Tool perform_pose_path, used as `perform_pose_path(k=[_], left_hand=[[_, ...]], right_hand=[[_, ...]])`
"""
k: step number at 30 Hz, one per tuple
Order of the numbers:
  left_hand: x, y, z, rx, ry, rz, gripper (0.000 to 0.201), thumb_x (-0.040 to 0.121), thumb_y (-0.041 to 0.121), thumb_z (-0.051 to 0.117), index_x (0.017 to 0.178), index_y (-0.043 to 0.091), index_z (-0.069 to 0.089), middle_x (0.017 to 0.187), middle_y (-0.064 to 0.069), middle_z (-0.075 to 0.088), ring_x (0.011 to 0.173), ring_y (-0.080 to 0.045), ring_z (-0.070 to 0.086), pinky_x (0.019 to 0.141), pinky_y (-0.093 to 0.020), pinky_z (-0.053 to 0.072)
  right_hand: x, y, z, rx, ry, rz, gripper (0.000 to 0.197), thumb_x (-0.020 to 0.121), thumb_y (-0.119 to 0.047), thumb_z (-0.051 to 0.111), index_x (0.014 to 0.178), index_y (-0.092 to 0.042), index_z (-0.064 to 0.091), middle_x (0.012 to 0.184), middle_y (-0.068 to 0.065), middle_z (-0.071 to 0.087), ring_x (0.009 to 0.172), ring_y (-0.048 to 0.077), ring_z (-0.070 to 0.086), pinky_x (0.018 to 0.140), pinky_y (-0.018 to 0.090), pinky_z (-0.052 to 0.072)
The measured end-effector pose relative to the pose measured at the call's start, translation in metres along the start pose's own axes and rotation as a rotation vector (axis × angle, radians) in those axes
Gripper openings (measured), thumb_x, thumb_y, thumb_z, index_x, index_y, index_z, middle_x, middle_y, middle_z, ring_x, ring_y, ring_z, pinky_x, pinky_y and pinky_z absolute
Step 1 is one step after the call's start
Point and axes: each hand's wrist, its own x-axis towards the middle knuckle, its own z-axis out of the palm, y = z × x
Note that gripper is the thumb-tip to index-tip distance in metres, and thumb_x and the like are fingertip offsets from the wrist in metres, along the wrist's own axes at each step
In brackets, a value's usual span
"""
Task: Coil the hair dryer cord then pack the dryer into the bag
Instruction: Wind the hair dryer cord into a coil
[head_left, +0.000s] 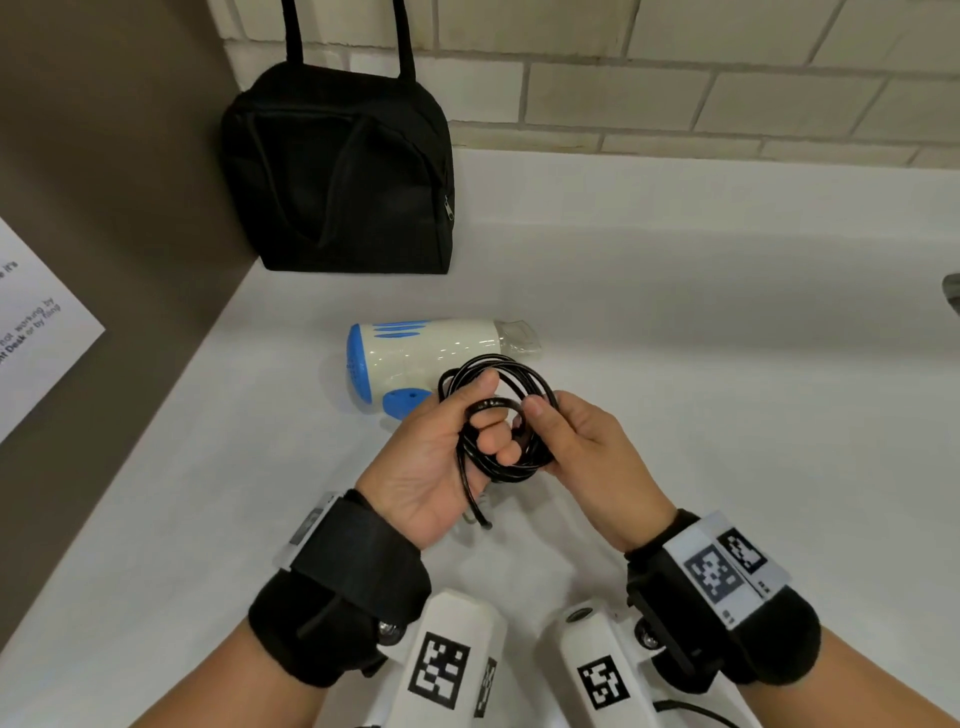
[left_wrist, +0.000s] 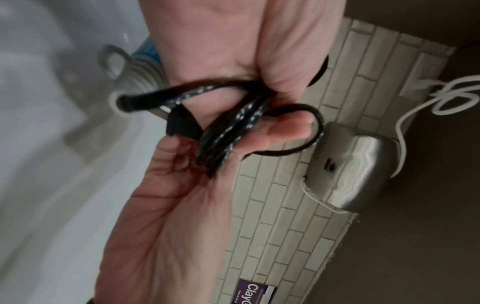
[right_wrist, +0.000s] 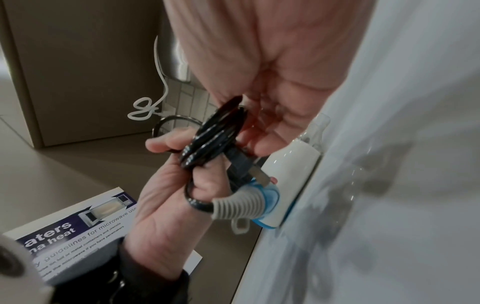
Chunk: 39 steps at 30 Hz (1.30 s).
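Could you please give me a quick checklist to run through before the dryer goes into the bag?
1. Cord gathered in loops: ok, several loops sit between both hands.
2. Left hand grips the coil: ok.
3. Right hand pinches the coil: ok.
4. Plug tucked in: not ok, it sticks out of the coil.
5. Hair dryer free to lift: ok, it lies on the counter, ungripped.
6. Bag open: cannot tell; it stands upright by the wall.

Left hand and right hand meet at frame centre, fingers curled, gripping the cord.
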Motion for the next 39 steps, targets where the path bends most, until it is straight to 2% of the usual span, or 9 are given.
perform_pose_path(k=[5,12,15,19,28,31,34,36,39], left_hand=[[-0.002,0.000,-0.009,-0.193,-0.128,-0.068,0.035,0.060,0.018,0.077,0.044,0.016,0.046,0.034,0.006,0.041,0.027,-0.004,0.038,0.036,-0.018,0.039],[-0.003,-0.001,-0.011,-0.287,-0.267,-0.081,0.037,0.055,0.013,0.082,0.051,0.016,0.045,0.035,0.006,0.045,0.024,-0.004,0.040,0.032,-0.018,0.038],[-0.003,-0.005,-0.007,-0.265,-0.228,-0.085,0.035,0.060,0.016,0.078,0.051,0.017,0.045,0.034,0.006,0.042,0.023,-0.004,0.038,0.031,-0.017,0.036],[0.000,-0.009,0.000,-0.073,-0.065,-0.083,0.035,0.072,0.027,0.056,0.041,0.020,0.042,0.030,0.008,0.031,0.026,-0.004,0.028,0.031,-0.013,0.030],[-0.002,-0.009,0.006,0.101,0.012,0.111,0.027,0.073,0.018,0.056,0.049,0.019,0.044,0.035,0.010,0.029,0.028,-0.002,0.025,0.032,-0.015,0.027],[-0.001,-0.009,0.004,0.036,0.026,0.088,0.026,0.073,0.017,0.055,0.051,0.017,0.041,0.035,0.010,0.029,0.025,-0.002,0.025,0.030,-0.015,0.027],[0.001,-0.006,0.003,-0.021,0.035,0.047,0.027,0.070,0.018,0.056,0.055,0.015,0.034,0.034,0.007,0.031,0.024,-0.003,0.026,0.030,-0.015,0.023],[0.002,-0.003,0.004,-0.024,0.030,0.037,0.027,0.070,0.018,0.055,0.056,0.014,0.032,0.033,0.007,0.032,0.023,-0.003,0.026,0.030,-0.015,0.022],[0.002,-0.002,0.006,0.001,0.033,0.039,0.025,0.070,0.018,0.055,0.055,0.014,0.035,0.034,0.008,0.033,0.023,-0.002,0.026,0.030,-0.015,0.021]], right_hand=[[-0.001,0.001,0.008,-0.017,0.003,0.039,0.025,0.091,-0.021,0.045,0.067,-0.014,0.049,0.066,0.002,0.050,0.066,0.016,0.051,0.075,0.046,0.050],[0.001,0.010,0.008,0.094,0.019,0.025,0.018,0.083,-0.029,0.053,0.072,-0.016,0.058,0.073,0.007,0.057,0.074,0.022,0.052,0.073,0.036,0.042],[0.000,0.013,0.007,0.226,0.006,0.042,0.012,0.081,-0.024,0.055,0.075,-0.017,0.062,0.070,0.004,0.061,0.068,0.014,0.057,0.069,0.025,0.047],[-0.001,0.014,0.005,0.416,0.031,0.088,0.018,0.069,-0.025,0.056,0.078,-0.011,0.063,0.073,0.009,0.059,0.066,0.016,0.056,0.064,0.026,0.049],[0.002,0.008,0.004,0.650,0.065,0.043,0.028,0.067,-0.014,0.057,0.094,-0.011,0.059,0.062,0.001,0.066,0.060,0.009,0.062,0.058,0.021,0.055],[0.000,0.008,-0.003,0.416,0.033,-0.085,0.024,0.073,-0.008,0.061,0.094,-0.020,0.060,0.073,-0.007,0.068,0.071,0.009,0.062,0.066,0.023,0.054],[-0.007,0.005,-0.011,-0.005,-0.078,-0.249,0.033,0.075,-0.005,0.044,0.095,-0.026,0.060,0.092,-0.014,0.063,0.089,0.010,0.060,0.080,0.025,0.050],[-0.013,0.003,-0.015,-0.138,-0.164,-0.315,0.038,0.071,-0.013,0.044,0.098,-0.035,0.059,0.113,-0.007,0.054,0.106,0.016,0.056,0.089,0.027,0.045],[-0.017,-0.003,-0.017,-0.321,-0.171,-0.357,0.028,0.073,-0.033,0.050,0.098,-0.042,0.057,0.119,-0.007,0.048,0.110,0.007,0.051,0.088,0.019,0.044]])
